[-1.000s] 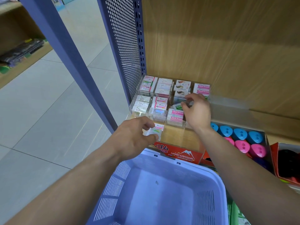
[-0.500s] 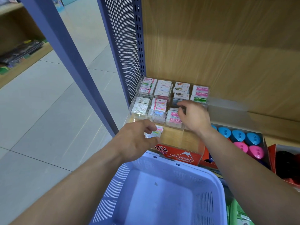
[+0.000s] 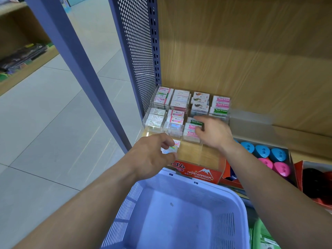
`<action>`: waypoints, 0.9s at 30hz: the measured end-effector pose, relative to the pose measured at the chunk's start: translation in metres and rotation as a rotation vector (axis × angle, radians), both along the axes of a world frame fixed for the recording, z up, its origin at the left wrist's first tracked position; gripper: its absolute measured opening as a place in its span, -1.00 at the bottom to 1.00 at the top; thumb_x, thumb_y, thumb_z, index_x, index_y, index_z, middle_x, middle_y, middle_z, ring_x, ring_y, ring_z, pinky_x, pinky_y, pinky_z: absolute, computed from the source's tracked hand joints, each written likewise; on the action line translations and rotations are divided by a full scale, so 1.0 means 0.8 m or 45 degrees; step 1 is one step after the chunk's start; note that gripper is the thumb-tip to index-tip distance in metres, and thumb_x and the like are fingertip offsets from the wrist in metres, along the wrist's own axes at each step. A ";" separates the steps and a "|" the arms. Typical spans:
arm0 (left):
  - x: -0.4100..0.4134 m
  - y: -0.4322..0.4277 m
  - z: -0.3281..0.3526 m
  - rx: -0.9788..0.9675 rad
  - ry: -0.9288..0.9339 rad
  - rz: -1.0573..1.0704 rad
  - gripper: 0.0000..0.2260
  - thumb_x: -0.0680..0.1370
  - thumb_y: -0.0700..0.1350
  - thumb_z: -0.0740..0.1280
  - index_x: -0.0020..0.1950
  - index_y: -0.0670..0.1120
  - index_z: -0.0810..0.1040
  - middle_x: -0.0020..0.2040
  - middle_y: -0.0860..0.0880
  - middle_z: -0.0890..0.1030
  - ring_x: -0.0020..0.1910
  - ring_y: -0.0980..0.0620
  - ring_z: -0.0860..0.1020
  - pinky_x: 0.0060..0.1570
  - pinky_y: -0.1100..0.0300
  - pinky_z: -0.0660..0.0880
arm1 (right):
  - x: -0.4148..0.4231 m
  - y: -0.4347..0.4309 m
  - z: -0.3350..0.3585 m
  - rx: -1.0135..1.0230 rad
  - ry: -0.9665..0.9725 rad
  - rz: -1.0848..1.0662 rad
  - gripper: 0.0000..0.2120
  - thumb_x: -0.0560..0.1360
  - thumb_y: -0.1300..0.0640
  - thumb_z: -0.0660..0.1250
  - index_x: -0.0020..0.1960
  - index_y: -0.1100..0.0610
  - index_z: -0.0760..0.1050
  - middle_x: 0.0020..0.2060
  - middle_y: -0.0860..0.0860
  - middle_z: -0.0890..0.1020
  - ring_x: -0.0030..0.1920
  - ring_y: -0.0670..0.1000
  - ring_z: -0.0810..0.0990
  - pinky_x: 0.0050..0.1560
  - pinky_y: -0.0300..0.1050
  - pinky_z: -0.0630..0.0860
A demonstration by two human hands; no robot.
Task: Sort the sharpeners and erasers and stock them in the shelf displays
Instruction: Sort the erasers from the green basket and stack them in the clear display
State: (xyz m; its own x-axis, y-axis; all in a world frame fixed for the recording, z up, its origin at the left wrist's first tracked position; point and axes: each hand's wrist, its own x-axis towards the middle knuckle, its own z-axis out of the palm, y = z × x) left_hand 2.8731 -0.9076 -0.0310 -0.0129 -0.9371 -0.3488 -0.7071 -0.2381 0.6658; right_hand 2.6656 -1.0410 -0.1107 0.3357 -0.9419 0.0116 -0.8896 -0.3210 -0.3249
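**Obscured.** The right hand covers the right end of the display's middle tier, and blur smears its fingertips. The left hand hides most of the small white rainbow-print eraser. A red cardboard box of dark items is cut off at the right of the view (contents unreadable). Some green packaging is cut off at the bottom.

**Stock.**
- The clear acrylic stepped display sits at the back left corner of the wooden shelf, against the perforated blue metal side panel.
- The back and middle tiers are filled with sleeved erasers, white with pink, green or pastel labels.
- The front tier holds one pink-edged eraser; wood shows through the rest.
- Left grip: clamped on the rainbow-print eraser, thumb against fingers, over the front tier.
- Right grip: thumb and forefinger closed on a green-labelled "Hard Eraser" block in the middle tier's third stall.
- Blue teardrop plastic sharpeners and pink teardrop sharpeners stand in an open carton to the right.

**Room.** A red "HARD ERASER" carton lies along the shelf's front edge. The pale violet slotted plastic basket is just below it, its far rim close against the carton. The front tier lies open between the two hands.
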 end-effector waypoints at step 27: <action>-0.268 0.136 -0.040 -0.091 -0.336 -0.769 -0.65 0.57 -0.03 0.38 0.32 -0.11 0.52 0.25 -0.11 0.58 0.24 -0.11 0.52 0.22 0.09 0.43 | -0.325 0.326 0.036 0.446 -0.078 -0.485 -0.69 0.50 -0.03 0.41 0.22 0.01 0.63 0.03 -0.07 0.71 0.09 0.04 0.66 0.12 -0.07 0.56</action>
State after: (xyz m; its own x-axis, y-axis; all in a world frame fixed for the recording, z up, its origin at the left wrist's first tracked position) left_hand 2.6585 -0.7990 -0.0629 -0.4658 -0.8131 -0.3492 -0.8440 0.2896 0.4515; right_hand 2.4056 -0.7800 -0.0822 -0.0234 -0.9479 -0.3176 -0.8981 0.1594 -0.4098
